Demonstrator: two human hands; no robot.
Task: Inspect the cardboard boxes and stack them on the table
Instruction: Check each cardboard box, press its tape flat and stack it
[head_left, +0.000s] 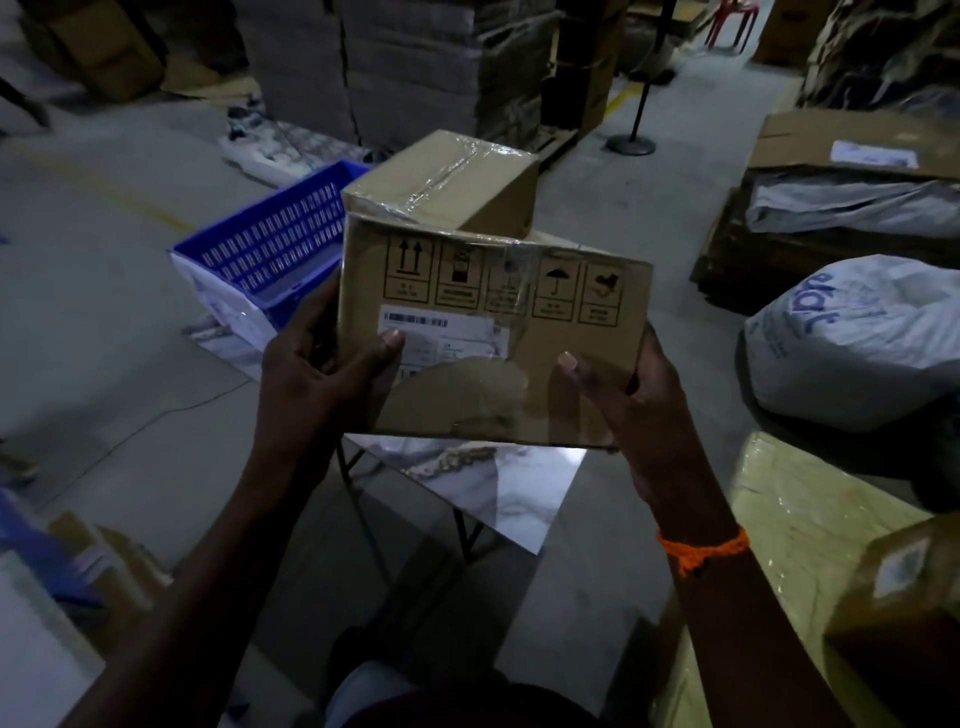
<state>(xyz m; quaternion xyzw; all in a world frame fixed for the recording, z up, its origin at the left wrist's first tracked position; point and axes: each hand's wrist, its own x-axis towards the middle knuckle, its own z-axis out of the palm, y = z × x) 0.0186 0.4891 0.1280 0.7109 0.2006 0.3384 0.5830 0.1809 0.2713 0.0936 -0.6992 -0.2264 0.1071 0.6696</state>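
Observation:
I hold a brown cardboard box (493, 332) up in front of me, its face with handling symbols and a barcode label turned toward me. My left hand (322, 358) grips its left edge, thumb on the label. My right hand (623, 395) grips the lower right edge, thumb on the front. Behind it a second taped cardboard box (447, 182) sits on the small marble-patterned table (498, 483), whose top shows below the held box.
A blue plastic crate (270, 244) lies tilted at the table's left. White filled sacks (857, 338) and flattened cartons (841, 156) lie on the right, a wrapped parcel (800, 519) near my right arm. Stacked cardboard (405, 67) rises behind; a stand pole (631, 140) is on the floor.

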